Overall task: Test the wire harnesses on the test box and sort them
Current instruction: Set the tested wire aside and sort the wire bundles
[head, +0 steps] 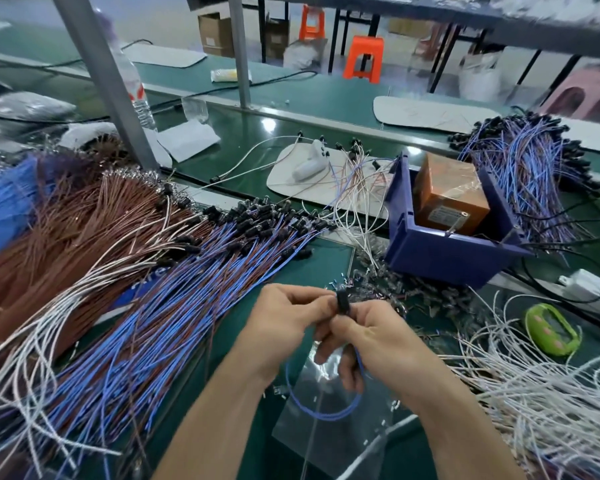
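Head view: left hand and right hand are together pinching the black plug of a blue harness looping nearward over the counter.

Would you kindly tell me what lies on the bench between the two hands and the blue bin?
In the head view, a litter of small loose parts covers the green mat between the left hand, right hand and the blue bin.

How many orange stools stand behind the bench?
2. The nearer stool stands just beyond the bench; the farther stool is behind it, up-left. Shelving may hide others.
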